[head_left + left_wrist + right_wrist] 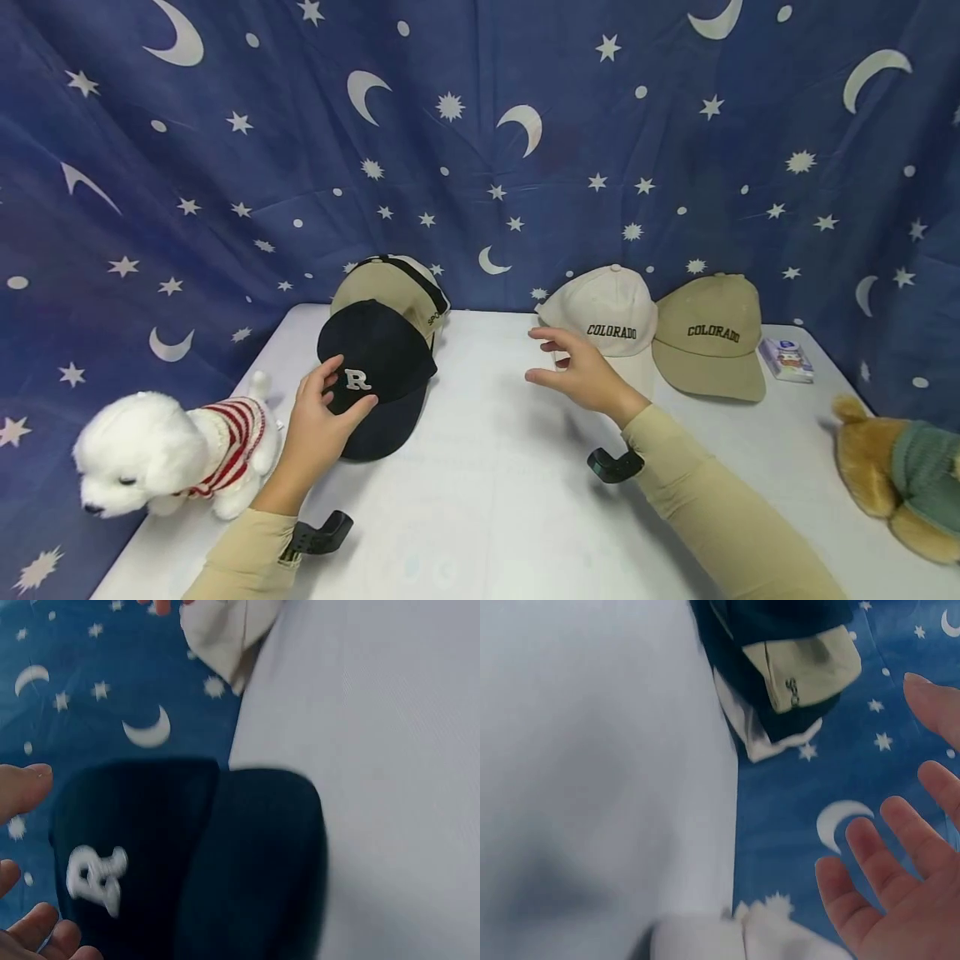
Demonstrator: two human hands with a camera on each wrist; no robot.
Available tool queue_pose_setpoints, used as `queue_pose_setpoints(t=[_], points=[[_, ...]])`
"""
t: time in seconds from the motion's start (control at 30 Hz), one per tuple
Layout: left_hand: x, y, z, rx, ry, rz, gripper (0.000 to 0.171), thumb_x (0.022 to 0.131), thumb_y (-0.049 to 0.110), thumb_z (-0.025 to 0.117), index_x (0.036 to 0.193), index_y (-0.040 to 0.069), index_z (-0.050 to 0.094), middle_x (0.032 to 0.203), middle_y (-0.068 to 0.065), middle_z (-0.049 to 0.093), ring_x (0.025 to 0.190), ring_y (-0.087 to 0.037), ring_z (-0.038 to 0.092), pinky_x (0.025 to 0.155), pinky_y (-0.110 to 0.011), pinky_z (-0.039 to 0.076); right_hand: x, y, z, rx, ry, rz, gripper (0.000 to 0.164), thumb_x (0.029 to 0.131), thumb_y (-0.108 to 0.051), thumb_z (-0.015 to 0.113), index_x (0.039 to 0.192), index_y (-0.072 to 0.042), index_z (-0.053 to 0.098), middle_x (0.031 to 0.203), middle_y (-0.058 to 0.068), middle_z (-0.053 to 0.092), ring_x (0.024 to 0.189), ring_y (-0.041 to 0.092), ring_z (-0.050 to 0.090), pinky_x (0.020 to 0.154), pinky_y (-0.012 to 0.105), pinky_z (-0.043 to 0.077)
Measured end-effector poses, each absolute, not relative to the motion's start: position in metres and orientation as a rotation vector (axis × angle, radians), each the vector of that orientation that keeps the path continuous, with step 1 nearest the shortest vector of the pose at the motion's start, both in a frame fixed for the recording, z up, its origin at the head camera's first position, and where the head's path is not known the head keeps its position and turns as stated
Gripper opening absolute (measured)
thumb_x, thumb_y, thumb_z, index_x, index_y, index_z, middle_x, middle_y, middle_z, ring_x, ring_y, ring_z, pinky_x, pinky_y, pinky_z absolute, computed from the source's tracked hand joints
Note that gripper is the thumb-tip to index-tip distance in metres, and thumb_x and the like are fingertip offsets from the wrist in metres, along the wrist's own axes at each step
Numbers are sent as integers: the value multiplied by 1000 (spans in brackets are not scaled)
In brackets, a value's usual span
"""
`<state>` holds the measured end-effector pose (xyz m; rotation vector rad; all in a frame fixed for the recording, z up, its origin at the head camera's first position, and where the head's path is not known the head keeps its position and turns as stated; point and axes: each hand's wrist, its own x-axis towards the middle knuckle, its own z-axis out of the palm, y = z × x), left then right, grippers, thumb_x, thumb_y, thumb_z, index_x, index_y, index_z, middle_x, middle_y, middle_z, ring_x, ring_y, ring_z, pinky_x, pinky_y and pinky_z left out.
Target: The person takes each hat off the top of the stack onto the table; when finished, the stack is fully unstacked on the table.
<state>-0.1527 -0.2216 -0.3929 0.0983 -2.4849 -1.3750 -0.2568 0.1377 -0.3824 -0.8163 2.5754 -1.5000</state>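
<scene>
A navy cap (375, 350) with a white R lies at the left back, over a beige cap (390, 287) with a dark stripe. My left hand (318, 429) is above its near side, thumb and fingers apart, overlapping the cap in the head view. In the left wrist view, the fingertips (64, 939) stay beside the navy cap (135, 817) without gripping it. To the right, my right hand (581, 371) hovers over the table with loosely bent fingers and nothing between them. Just behind it sits a white COLORADO cap (611, 312), its brim partly hidden by the hand.
A khaki COLORADO cap (708, 337) adjoins the white one, with a small printed pack (786, 360) at its right. A white plush dog (142, 454) in a striped sweater stands left; a brown plush toy (870, 467) lies right. A starry blue curtain (465, 208) backs the white table (480, 500).
</scene>
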Motion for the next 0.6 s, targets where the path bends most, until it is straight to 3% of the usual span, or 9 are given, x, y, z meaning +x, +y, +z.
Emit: queue_pose_setpoints(t=[0.3, 0.6], points=[[-151, -247, -415, 274, -2481, -1355, 73, 88, 12, 77, 148, -3, 38, 145, -28, 34, 131, -42, 37, 110, -54, 33, -257, 93, -390, -849, 2513, -1431, 60, 87, -20, 79, 141, -10, 55, 143, 4, 54, 126, 27, 52, 100, 46, 46], [-150, -261, -428, 376, -2642, -1334, 83, 89, 20, 76, 151, -5, 28, 150, -35, 27, 138, -49, 31, 112, -57, 29, -257, 55, -394, -881, 2435, -1423, 62, 87, -19, 79, 143, -9, 54, 144, 5, 52, 128, 27, 52, 103, 49, 44]])
